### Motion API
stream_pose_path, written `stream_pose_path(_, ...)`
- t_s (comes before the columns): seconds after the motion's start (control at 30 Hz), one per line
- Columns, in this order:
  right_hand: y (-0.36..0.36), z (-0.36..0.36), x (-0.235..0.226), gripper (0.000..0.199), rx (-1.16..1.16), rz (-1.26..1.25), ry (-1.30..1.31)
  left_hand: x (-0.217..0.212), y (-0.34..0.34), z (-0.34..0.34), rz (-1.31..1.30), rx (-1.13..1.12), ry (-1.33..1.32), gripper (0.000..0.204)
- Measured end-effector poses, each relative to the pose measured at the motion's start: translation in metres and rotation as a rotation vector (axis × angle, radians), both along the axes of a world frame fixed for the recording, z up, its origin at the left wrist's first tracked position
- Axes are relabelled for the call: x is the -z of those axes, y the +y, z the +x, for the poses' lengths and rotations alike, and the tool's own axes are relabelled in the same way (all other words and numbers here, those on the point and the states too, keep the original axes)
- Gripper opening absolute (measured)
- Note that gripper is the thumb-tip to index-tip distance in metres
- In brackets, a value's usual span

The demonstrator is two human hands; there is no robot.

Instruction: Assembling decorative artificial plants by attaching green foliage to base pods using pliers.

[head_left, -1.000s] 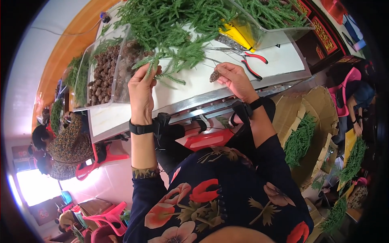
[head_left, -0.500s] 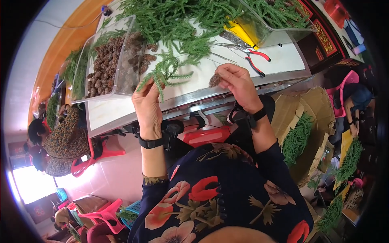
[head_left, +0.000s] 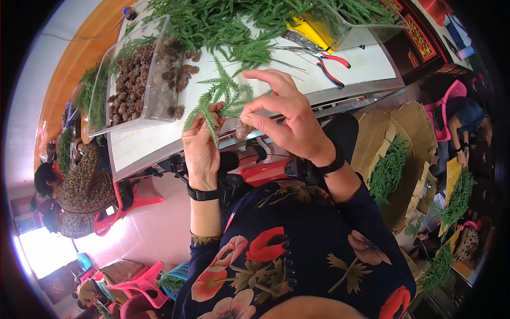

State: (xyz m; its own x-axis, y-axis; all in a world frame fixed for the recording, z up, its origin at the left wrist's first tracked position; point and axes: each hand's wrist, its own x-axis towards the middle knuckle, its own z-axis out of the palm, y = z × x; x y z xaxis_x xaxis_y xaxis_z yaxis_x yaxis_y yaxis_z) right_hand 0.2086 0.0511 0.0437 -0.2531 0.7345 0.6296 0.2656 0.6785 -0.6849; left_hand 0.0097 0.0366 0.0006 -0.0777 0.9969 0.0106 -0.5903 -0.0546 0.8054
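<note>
My left hand (head_left: 201, 146) pinches the stem of a green fern-like sprig (head_left: 223, 101) and holds it up over the near edge of the white table (head_left: 154, 143). My right hand (head_left: 289, 119) meets it from the right, fingers on the same sprig and a small brown pine cone (head_left: 243, 129) tucked under the thumb. Both hands are close together, just in front of the table edge. Behind them lies a big heap of green sprigs (head_left: 223, 21).
A clear plastic tub (head_left: 133, 80) of brown pine cones stands at the table's left. Red-handled pliers (head_left: 329, 64) lie at the right, beside a second clear tub (head_left: 345, 26). Cardboard boxes with greenery (head_left: 393, 165) sit on the floor right. Other people (head_left: 74, 186) sit left and far right.
My left hand lifted a sprig off the pile and drew it toward me. My right hand, holding the pine cone, rose and moved left to join it at the sprig.
</note>
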Motion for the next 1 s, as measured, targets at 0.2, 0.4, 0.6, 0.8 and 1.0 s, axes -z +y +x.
stream_pose_path(0.2, 0.012, -0.002, 0.017, 0.006, -0.06, -0.097, 0.008, 0.008, -0.007, 0.003, 0.006, 0.028, 0.084, 0.024)
stream_pose_path(0.4, 0.006, 0.003, 0.011, 0.006, 0.026, 0.048, -0.039, -0.016, -0.015, 0.004, 0.015, 0.083, 0.153, 0.044)
stream_pose_path(0.6, 0.002, 0.007, 0.003, 0.007, 0.101, 0.21, -0.256, -0.038, -0.017, 0.008, 0.225, -0.152, 0.918, 0.038)
stream_pose_path(0.8, -0.009, 0.011, -0.002, 0.008, 0.131, 0.234, -0.368, -0.031, -0.013, 0.019, 0.095, -0.065, 0.822, 0.018)
stream_pose_path(1.0, -0.008, 0.029, 0.008, 0.005, 0.186, 0.143, -0.319, -0.026, -0.012, 0.02, 0.085, -0.023, 0.527, 0.014)
